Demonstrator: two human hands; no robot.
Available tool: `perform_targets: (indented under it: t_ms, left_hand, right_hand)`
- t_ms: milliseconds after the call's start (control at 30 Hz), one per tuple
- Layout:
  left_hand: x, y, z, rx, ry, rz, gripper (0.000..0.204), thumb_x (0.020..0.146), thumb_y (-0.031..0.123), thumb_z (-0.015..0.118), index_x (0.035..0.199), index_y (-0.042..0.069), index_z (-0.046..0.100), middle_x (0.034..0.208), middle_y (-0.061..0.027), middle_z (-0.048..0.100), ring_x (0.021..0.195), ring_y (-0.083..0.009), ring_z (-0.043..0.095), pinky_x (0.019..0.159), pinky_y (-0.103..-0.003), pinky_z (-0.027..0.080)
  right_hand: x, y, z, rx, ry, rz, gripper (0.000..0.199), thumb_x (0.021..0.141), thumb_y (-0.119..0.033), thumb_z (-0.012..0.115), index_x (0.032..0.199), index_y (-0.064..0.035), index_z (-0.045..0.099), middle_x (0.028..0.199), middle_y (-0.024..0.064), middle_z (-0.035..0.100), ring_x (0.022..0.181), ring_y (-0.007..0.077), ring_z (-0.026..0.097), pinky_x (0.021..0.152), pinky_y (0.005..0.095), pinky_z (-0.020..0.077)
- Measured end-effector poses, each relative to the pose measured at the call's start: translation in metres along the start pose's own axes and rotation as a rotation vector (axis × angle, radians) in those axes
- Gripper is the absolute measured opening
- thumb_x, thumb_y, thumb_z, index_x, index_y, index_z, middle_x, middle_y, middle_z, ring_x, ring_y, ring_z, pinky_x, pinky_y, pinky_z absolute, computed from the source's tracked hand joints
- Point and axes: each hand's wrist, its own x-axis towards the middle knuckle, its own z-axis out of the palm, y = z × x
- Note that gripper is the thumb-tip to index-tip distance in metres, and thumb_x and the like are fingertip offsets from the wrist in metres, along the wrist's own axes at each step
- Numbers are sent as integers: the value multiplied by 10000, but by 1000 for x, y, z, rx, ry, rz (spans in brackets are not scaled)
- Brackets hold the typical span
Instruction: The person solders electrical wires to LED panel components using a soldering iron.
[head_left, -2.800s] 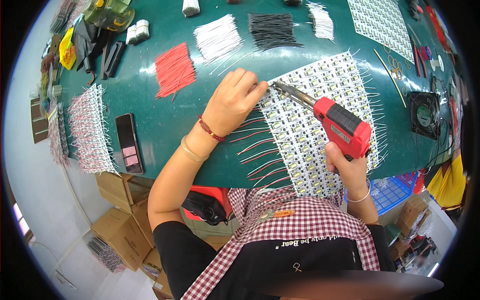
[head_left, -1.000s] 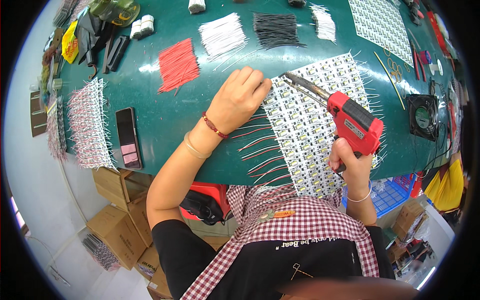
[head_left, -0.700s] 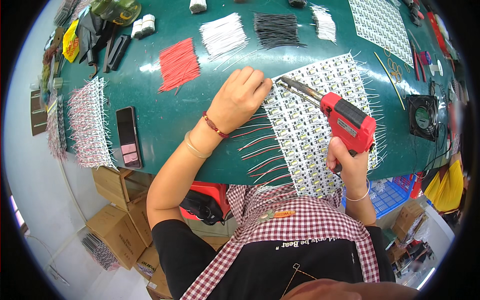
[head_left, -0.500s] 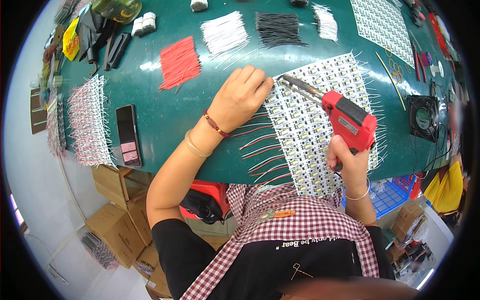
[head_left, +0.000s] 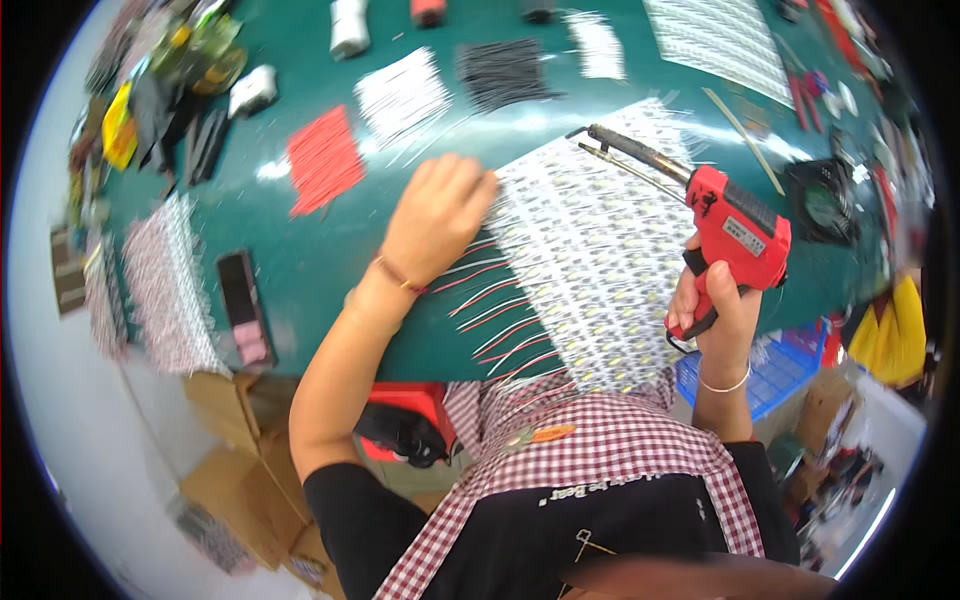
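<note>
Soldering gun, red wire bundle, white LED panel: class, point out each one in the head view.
soldering gun (head_left: pixel 738 225), head view, on its red body.
red wire bundle (head_left: pixel 322 160), head view, at its middle.
white LED panel (head_left: pixel 590 260), head view, on its centre.

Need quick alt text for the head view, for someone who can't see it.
The right hand holds a red soldering gun above a white LED strip panel on a green mat. The left hand presses the panel's left edge, beside red and white wires.

left hand on panel left edge | right hand right of panel | wire bundles behind
</note>
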Motion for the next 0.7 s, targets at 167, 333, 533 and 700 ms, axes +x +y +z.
perform_targets:
  t_ms: [167, 333, 533, 700]
  left_hand:
    - [-3, 7, -14, 68, -84, -19, 260, 781, 61, 593, 1030, -8, 621, 920, -123, 533, 856, -282, 542, 772, -378, 457]
    - [-24, -16, -44, 137, -101, -48, 298, 746, -40, 584, 1039, -8, 631, 917, -128, 557, 840, -296, 554, 763, -393, 470]
    - [-29, -3, -62, 212, 82, -183, 273, 711, -119, 599, 955, -14, 664, 853, -118, 558, 777, -291, 553, 684, -376, 462]
    - [-16, 21, -32, -16, 5, -180, 289, 728, -87, 608, 994, 5, 675, 867, -112, 565, 802, -287, 556, 694, -379, 463]
  right_hand:
    - [1, -35, -76, 42, 264, -285, 430, 1009, -362, 519, 1199, 21, 471, 610, 42, 491, 433, 112, 457, 436, 266, 435]
    - [-19, -63, -159, 30, 635, -670, 391, 1006, -300, 540, 1194, 41, 507, 596, 50, 484, 423, 123, 439, 425, 289, 405]
    - [24, -31, -262, -176, 1011, -325, 246, 927, -253, 682, 904, -31, 579, 579, 23, 493, 437, 124, 468, 426, 281, 399]
    - [23, -15, -258, -38, 1055, -453, 176, 906, -188, 698, 837, -41, 629, 592, 11, 491, 454, 105, 452, 417, 252, 375]
